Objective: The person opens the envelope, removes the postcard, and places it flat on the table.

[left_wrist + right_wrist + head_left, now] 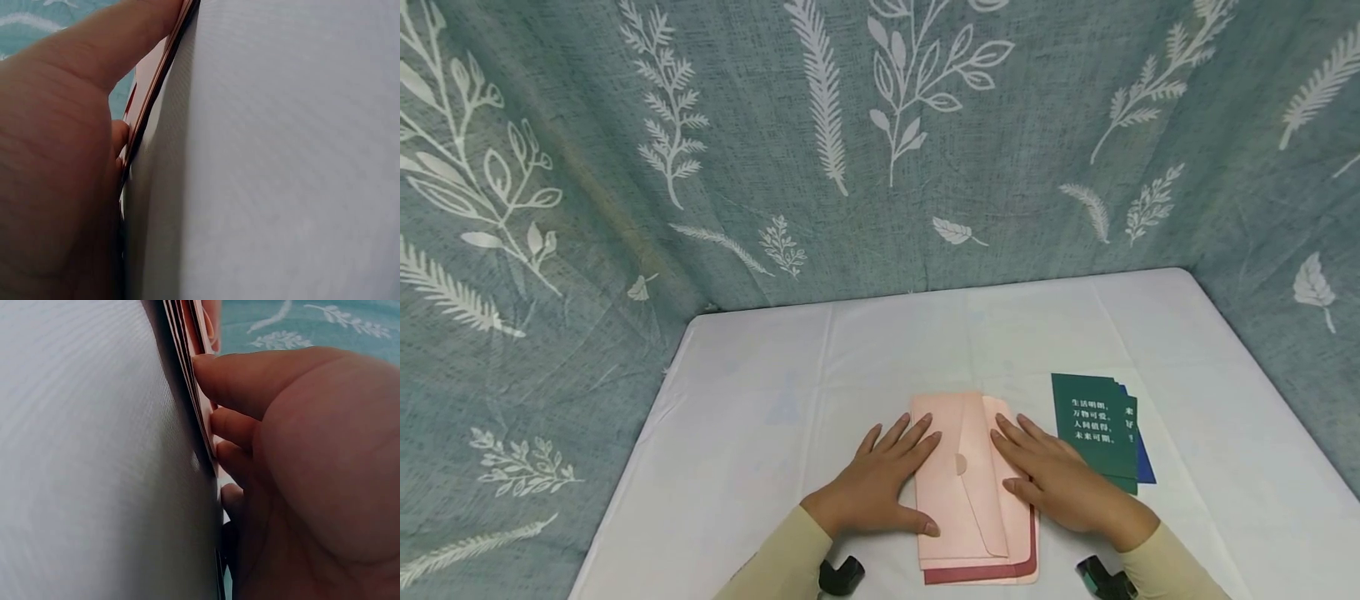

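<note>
A pink envelope (947,500) with a pointed flap and a small round seal lies on top of a stack of pink and dark red envelopes (977,575). My left hand (880,492) rests flat on the stack's left side, fingers spread and thumb over the top envelope's lower part. On the right side, my right hand (1056,479) lays its straight fingers across the stack's right edge. In the right wrist view, the layered edges of the envelopes (184,337) show beside the thumb. The left wrist view shows the left thumb (125,44) along the stack's edge.
To the right of the stack, dark green cards (1090,425) with white writing overlap a blue card (1145,462), partly behind my right hand. A white cloth (760,417) covers the table. Patterned green-blue curtains (737,125) hang around its back and sides.
</note>
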Action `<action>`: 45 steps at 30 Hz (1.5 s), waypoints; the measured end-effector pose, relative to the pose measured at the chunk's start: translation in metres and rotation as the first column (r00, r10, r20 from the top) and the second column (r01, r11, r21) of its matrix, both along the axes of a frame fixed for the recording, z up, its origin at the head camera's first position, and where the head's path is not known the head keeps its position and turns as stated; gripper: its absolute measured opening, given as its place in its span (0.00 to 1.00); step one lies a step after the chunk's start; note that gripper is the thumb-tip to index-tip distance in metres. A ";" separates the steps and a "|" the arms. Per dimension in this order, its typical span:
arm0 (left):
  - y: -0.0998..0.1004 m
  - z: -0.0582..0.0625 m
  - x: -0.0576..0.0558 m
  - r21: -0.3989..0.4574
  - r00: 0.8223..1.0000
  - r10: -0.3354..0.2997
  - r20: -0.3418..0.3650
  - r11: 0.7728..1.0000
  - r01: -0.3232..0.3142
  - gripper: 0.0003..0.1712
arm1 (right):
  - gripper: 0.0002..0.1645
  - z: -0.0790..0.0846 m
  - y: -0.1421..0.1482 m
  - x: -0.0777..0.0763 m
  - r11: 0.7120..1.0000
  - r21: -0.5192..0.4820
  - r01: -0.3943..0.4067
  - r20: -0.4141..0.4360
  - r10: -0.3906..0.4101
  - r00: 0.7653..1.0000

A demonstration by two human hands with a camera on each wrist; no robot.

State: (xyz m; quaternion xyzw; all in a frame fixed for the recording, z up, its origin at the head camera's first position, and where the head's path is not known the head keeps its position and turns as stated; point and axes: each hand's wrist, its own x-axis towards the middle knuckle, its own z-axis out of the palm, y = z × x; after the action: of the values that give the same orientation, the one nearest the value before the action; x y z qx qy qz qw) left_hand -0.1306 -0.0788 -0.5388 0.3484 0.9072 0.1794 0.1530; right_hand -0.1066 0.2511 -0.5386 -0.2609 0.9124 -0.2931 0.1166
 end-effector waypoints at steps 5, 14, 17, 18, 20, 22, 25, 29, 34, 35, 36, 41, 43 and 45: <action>0.000 -0.001 0.000 -0.011 1.000 -0.005 -0.004 1.000 0.005 0.68 | 0.40 -0.001 0.000 0.000 1.000 -0.007 0.005 -0.004 -0.005 1.000; 0.001 -0.002 0.000 -0.023 1.000 -0.012 -0.017 1.000 0.012 0.67 | 0.40 -0.003 0.001 0.002 1.000 -0.026 0.014 -0.045 -0.015 0.999; 0.001 -0.001 0.000 -0.020 1.000 -0.011 -0.012 1.000 0.011 0.67 | 0.39 -0.001 -0.001 0.003 0.999 -0.018 0.026 -0.060 -0.027 0.998; 0.001 -0.001 0.000 -0.020 1.000 -0.011 -0.010 1.000 0.011 0.67 | 0.39 0.000 -0.002 0.003 0.999 -0.015 0.031 -0.065 -0.032 0.997; 0.001 -0.001 0.000 -0.020 1.000 -0.010 -0.008 1.000 0.010 0.67 | 0.39 0.001 -0.004 0.003 0.999 -0.008 0.043 -0.074 -0.044 0.996; 0.001 -0.001 0.000 -0.022 1.000 -0.010 -0.007 1.000 0.010 0.67 | 0.39 0.001 -0.007 0.004 0.998 0.001 0.057 -0.084 -0.057 0.995; 0.000 -0.001 0.000 -0.027 1.000 -0.010 -0.010 1.000 0.010 0.67 | 0.40 0.001 -0.012 0.005 0.997 0.020 0.074 -0.118 -0.071 0.990; 0.001 -0.001 0.000 -0.030 1.000 -0.013 -0.011 0.999 0.012 0.67 | 0.42 0.001 -0.022 0.008 0.995 0.055 0.078 -0.190 -0.066 0.979; 0.001 -0.001 0.000 -0.026 1.000 -0.017 -0.012 1.000 0.016 0.67 | 0.44 0.003 -0.036 0.014 0.995 0.092 0.035 -0.248 -0.011 0.969; 0.001 -0.001 0.000 -0.025 1.000 -0.017 -0.014 1.000 0.017 0.67 | 0.44 0.003 -0.038 0.015 0.995 0.094 0.021 -0.255 0.003 0.967; 0.001 -0.002 0.000 -0.026 1.000 -0.018 -0.016 1.000 0.018 0.67 | 0.44 0.003 -0.040 0.016 0.996 0.090 0.008 -0.255 0.015 0.967; 0.000 -0.002 0.000 -0.026 1.000 -0.019 -0.021 0.999 0.018 0.67 | 0.47 0.000 -0.046 0.020 0.996 0.079 -0.028 -0.236 0.046 0.971; 0.000 -0.003 0.000 -0.027 1.000 -0.018 -0.021 0.999 0.018 0.67 | 0.49 -0.003 -0.047 0.020 0.995 0.090 -0.031 -0.220 0.050 0.974; 0.000 -0.003 0.000 -0.028 1.000 -0.018 -0.020 0.999 0.017 0.67 | 0.52 -0.005 -0.048 0.021 0.994 0.103 -0.032 -0.211 0.053 0.976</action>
State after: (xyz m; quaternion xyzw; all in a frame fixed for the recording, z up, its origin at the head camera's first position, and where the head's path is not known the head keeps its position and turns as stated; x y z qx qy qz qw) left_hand -0.1310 -0.0791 -0.5419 0.3559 0.9081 0.1619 0.1500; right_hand -0.0852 0.2031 -0.5438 -0.3044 0.9272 -0.2151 0.0369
